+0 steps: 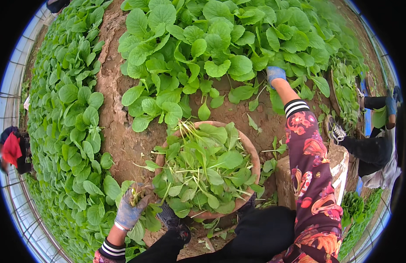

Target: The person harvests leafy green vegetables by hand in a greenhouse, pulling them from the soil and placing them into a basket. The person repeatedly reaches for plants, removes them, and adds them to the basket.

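Note:
My left hand [132, 205], in a soiled blue glove, is closed around a bunch of uprooted leafy green plants [137, 194], their roots and stems facing up, at the lower left of the basin. My right hand [276, 75], gloved in blue, reaches in at the base of the leafy greens growing in the bed [219, 36]; leaves hide its fingers. Between my arms a round reddish-brown basin [255, 157] stands on the soil, heaped with picked leaves [203, 167], some with pale stems.
A wooden block or stool [286, 177] stands right of the basin. Bare soil [114, 85] divides the bed from another row of greens [71, 131] at left. At the right edge sits a person [377, 148] with a blue-gloved hand; a person in red [12, 149] is far left.

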Motion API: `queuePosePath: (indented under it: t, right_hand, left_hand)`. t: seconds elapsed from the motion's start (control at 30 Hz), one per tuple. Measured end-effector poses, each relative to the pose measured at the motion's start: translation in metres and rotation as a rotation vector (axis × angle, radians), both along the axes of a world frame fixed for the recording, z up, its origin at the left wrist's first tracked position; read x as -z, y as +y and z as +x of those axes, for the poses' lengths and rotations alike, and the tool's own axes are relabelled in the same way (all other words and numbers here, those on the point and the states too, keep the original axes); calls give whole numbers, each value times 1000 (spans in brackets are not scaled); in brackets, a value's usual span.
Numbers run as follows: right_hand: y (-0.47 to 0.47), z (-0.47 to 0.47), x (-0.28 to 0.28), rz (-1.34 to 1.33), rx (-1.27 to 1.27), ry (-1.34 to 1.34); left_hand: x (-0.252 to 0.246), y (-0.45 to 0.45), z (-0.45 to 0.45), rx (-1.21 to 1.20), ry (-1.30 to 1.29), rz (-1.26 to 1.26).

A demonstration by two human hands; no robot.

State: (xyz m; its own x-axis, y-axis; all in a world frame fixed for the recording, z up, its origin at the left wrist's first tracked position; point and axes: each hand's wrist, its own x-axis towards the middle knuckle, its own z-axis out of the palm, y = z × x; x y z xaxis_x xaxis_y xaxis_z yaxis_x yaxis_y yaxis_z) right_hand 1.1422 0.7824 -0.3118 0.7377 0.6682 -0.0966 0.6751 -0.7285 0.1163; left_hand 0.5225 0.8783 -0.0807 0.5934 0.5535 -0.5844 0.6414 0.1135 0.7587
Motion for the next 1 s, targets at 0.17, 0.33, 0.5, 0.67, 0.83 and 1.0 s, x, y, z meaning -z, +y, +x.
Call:
queuePosePath:
  t: [0.17, 0.33, 0.5, 0.67, 0.83, 1.0]
  right_hand:
    - [-14, -20, -59, -312, 30, 256]
    - [-13, -48, -60, -309, 211, 337]
    - [-31, -43, -31, -412, 110, 76]
    - [-27, -48, -31, -344, 66, 131]
    - [-21, -59, -37, -317, 154, 290]
    - [-32, -64, -36, -473, 75, 268]
  left_hand:
    - [-2, -1, 2, -9, -26, -35]
    - [0, -4, 2, -41, -27, -67]
    - [-2, -2, 8, -47, -42, -137]
    - [-2, -4, 6, -27, -38, -91]
    - [-2, -5, 4, -11, -45, -82]
    - [-9, -4, 6, 46, -25, -70]
